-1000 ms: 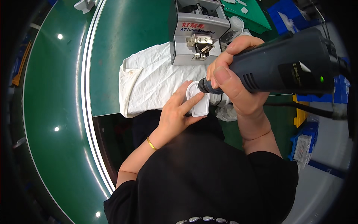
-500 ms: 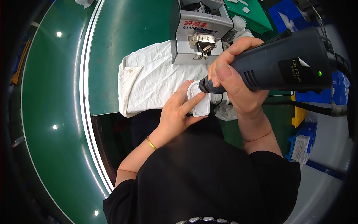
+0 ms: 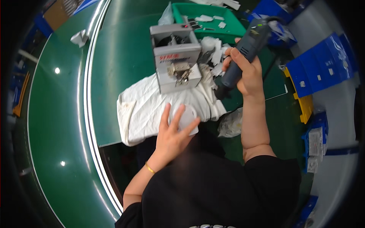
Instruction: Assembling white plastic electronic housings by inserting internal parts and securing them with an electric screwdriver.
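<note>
My left hand holds a small white round part at the near edge of a white cloth spread on the green table. My right hand grips a dark grey electric screwdriver, lifted up and to the right, its tip pointing down near the cloth's right side and apart from the white part. A grey box-shaped machine with a metal outlet on its front stands on the cloth just beyond both hands.
A green tray with white scraps sits behind the machine, white pieces piled beside it. Blue bins and a yellow one line the right side. A clear plastic bag lies by my right forearm. A green conveyor belt curves at left.
My right hand has lifted the screwdriver off the white part and swung it up and to the right. My left hand still holds the part.
</note>
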Tool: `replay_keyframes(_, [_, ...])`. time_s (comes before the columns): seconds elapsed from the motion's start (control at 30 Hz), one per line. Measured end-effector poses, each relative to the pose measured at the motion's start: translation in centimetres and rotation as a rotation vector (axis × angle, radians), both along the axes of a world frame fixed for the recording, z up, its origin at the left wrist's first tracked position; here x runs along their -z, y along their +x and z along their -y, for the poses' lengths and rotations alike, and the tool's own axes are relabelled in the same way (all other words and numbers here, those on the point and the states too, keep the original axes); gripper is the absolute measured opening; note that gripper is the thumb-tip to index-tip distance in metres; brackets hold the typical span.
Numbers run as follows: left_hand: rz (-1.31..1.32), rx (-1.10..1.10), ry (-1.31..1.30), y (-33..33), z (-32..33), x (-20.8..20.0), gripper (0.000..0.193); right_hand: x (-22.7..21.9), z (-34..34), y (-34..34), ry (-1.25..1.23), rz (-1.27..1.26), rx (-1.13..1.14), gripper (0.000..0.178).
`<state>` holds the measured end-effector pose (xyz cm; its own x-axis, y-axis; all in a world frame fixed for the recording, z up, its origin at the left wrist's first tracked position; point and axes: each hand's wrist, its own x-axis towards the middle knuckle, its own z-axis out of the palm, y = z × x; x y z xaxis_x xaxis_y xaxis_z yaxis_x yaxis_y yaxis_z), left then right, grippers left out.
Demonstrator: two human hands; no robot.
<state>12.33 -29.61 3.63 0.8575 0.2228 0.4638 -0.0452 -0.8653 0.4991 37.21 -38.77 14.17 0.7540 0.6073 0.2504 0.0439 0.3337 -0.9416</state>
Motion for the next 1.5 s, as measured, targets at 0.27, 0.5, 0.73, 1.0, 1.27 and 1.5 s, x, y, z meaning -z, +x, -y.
replay_keyframes(0.27, [-0.193, 0.156, 0.083, -0.3, -1.6, -2.3, 0.053, 9.7, 8.5, 16.8, -0.43, -0.138, 0.512, 0.065])
replay_keyframes(0.5, [-0.027, -0.127, -0.18, -3.4, -3.8, -0.9, 0.046, 14.5, 7.2, 20.7, -0.51, 0.136, 0.482, 0.039])
replay_keyframes(0.73, [0.458, -0.669, -0.534, -7.2, -13.1, 1.4, 0.047, 17.5, 8.2, 23.4, -0.592, 0.158, 0.531, 0.072])
replay_keyframes(1.0, [0.161, -1.373, -0.161, -13.8, -31.4, 5.4, 0.039, 11.2, 6.3, 14.9, -0.482, 0.447, 0.721, 0.056])
replay_keyframes(1.27, [0.218, -1.404, -0.135, -13.6, -30.8, 5.7, 0.056, 9.5, 1.1, -0.8, -0.324, 0.58, 0.092, 0.029])
replay_keyframes(1.5, [0.021, -1.7, -0.101, -29.9, -22.5, 5.9, 0.062, 10.9, -1.1, -10.4, -0.337, 0.44, -0.59, 0.022])
